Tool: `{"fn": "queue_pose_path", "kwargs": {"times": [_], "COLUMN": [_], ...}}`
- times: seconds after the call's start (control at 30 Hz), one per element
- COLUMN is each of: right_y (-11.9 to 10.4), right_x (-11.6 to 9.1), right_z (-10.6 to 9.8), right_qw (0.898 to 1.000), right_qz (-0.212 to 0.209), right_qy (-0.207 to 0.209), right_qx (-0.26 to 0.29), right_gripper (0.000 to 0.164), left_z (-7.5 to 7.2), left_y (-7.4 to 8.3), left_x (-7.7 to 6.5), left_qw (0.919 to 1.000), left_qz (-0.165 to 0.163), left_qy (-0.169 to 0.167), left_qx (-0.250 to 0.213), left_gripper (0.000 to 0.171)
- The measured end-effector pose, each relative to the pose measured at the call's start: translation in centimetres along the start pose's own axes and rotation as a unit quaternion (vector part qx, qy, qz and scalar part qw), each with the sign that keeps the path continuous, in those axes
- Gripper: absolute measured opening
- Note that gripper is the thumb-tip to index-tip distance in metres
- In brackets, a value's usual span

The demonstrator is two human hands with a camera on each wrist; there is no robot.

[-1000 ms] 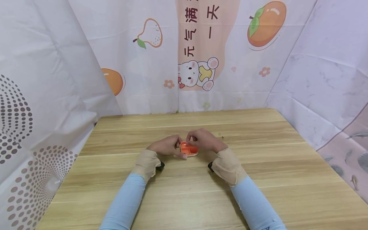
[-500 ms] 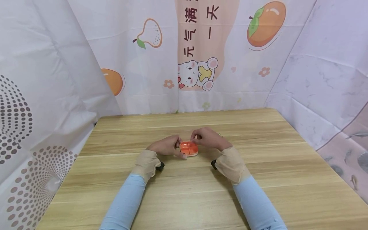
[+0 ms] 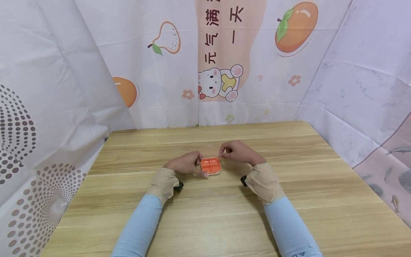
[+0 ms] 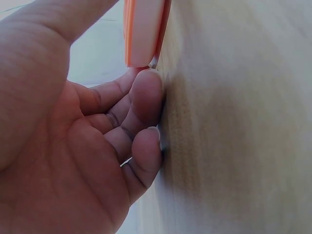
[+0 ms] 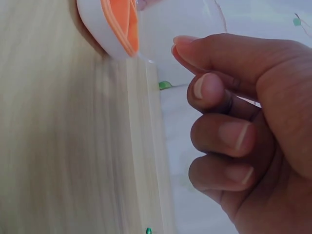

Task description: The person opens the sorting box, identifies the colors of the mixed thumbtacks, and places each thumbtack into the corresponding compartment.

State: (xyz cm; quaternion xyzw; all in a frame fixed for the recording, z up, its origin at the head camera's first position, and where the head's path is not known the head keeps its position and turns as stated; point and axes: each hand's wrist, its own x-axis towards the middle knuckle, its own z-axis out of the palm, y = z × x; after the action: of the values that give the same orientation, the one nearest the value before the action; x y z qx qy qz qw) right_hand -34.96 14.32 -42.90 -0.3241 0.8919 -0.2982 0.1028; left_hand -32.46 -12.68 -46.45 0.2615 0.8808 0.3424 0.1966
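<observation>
A small pill box (image 3: pixel 210 166), orange inside with several compartments and a white outer wall, rests on the table. Its clear lid (image 5: pixel 168 19) stands raised at the back. My left hand (image 3: pixel 187 164) grips the box from the left, thumb along the near side, other fingers curled at the far left; the left wrist view shows fingertips touching the box end (image 4: pixel 144 36). My right hand (image 3: pixel 239 151), beyond the box's right corner, has thumb and index finger pinched together at the lid's right edge, the remaining fingers curled.
The wooden table (image 3: pixel 205 217) reaches to a printed curtain (image 3: pixel 179 71) behind it, with more cloth at both sides. A tiny green item (image 5: pixel 148 230) shows at the bottom of the right wrist view.
My right hand has drawn back to the right from over the box, uncovering its compartments. Tiny items on the table behind it are now hidden in the head view. The left hand stays put.
</observation>
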Motion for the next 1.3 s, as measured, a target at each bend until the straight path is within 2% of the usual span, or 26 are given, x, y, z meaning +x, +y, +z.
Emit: {"fn": "queue_pose_path", "kwargs": {"times": [0.4, 0.8, 1.3], "right_y": [1.1, 2.3, 4.2], "right_x": [-0.6, -1.4, -2.7], "right_z": [-0.7, -1.4, -2.4], "right_qw": [1.000, 0.998, 0.995], "right_qz": [-0.001, 0.054, 0.069], "right_qy": [0.025, 0.035, 0.071], "right_qx": [-0.015, -0.003, 0.009], "right_gripper": [0.007, 0.013, 0.015], "left_z": [-0.1, -0.1, -0.1], "left_y": [0.1, 0.1, 0.4], "left_x": [-0.1, -0.2, -0.4], "left_qw": [1.0000, 1.0000, 1.0000], "left_qz": [0.008, 0.006, 0.006], "left_qy": [-0.002, -0.002, -0.002], "left_qx": [0.006, 0.004, -0.003], "left_gripper": [0.058, 0.059, 0.059]}}
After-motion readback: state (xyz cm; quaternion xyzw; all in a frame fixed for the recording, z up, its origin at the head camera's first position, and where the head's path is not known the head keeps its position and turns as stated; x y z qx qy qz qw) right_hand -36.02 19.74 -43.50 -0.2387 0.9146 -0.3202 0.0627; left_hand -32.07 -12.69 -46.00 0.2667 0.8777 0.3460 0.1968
